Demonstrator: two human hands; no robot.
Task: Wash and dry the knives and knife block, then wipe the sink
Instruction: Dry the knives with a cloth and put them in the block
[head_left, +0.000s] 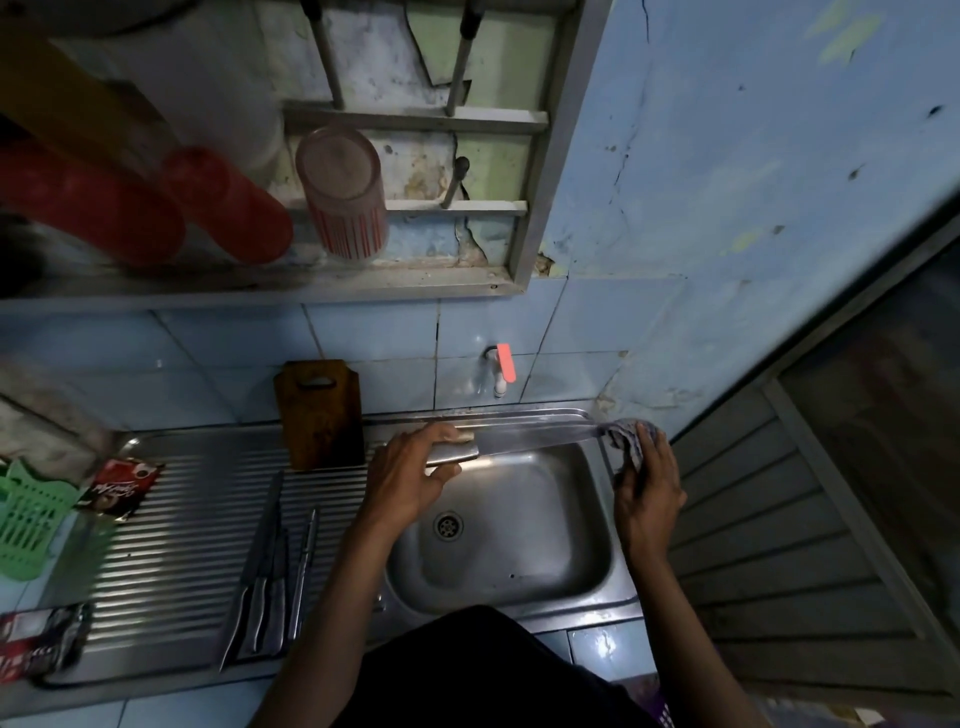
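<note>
While the green plastic basket (26, 514) and a red sachet (122, 487) lie far out to the left of the left hand (410, 480), four knives (270, 577) rest side by side on the ribbed drainboard (171, 545), nearer that hand and below it, handles toward the person. Just left of the hand, a wooden knife block (319, 413) stands against the tiled wall. The left hand grips the metal handle of a large knife (519, 439), fingers curled round it, holding it level over the sink basin (511, 530). Across the basin, the right hand (647, 483) pinches a patterned cloth (626, 441) folded round the blade's tip. A wall tap (501, 369) with a pink lever sits above, between the two hands.
</note>
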